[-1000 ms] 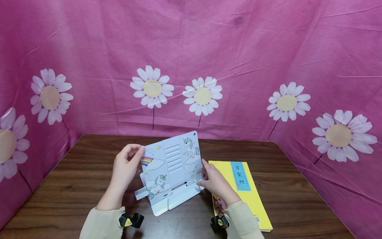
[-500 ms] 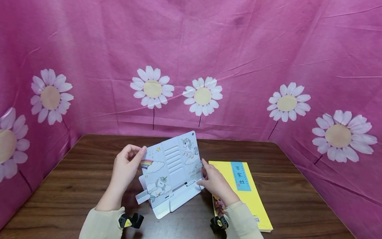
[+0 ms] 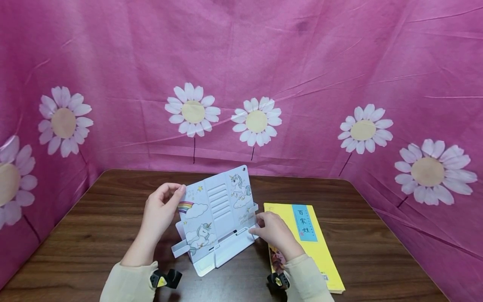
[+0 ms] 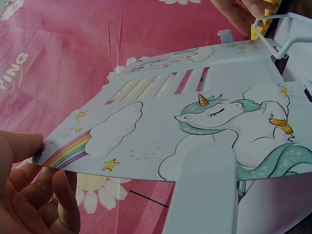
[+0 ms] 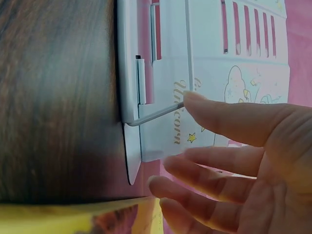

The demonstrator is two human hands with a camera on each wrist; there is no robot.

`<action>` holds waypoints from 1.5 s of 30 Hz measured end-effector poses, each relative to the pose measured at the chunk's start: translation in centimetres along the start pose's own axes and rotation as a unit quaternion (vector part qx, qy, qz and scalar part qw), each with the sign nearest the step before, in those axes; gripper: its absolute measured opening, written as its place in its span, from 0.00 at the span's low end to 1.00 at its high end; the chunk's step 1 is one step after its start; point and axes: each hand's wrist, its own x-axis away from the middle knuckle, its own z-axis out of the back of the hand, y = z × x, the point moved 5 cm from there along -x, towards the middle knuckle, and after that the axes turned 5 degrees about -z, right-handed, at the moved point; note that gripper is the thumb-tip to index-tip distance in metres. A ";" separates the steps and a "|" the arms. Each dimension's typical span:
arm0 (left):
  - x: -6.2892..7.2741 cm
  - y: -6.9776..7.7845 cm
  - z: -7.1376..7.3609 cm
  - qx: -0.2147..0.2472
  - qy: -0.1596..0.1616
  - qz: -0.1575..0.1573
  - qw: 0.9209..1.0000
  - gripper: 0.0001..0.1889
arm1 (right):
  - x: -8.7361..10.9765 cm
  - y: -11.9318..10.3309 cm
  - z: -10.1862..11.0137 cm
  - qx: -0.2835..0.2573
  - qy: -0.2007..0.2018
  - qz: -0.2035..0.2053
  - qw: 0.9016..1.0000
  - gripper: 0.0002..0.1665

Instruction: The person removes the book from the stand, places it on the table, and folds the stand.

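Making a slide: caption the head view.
Left hand pinching a unicorn-print stand, right hand at its opposite side, yellow book alongside.

- One white rectangular stand (image 3: 225,226), bearing two teal-maned unicorns (image 4: 214,117) and six narrow slots (image 4: 184,82)
- One yellow rectangular book (image 3: 317,251)
- Two bare hands (image 3: 160,207)
- Two beige fabric sleeves (image 3: 129,283)
- Two black wrist devices (image 3: 172,278)
- One dark brown wooden table (image 3: 83,251)
- One pink cloth backdrop (image 3: 241,50)
- Six white-petalled daisies (image 3: 193,112) in the head view
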 end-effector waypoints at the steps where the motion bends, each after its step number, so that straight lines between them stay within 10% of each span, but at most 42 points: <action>1: 0.0 0.0 0.0 0.000 -0.001 0.001 1.000 0.16 | 0.1 0.0 0.0 0.001 -0.005 -0.001 1.000 0.24; 11: 0.1 0.1 0.0 -0.007 -0.003 0.004 1.000 0.17 | 0.5 -0.4 -0.7 -0.004 -0.031 0.018 0.999 0.05; 45: 0.4 1.1 -0.2 -0.090 0.026 -0.058 0.994 0.13 | 0.3 -0.7 -1.1 0.001 -0.041 0.014 0.999 0.08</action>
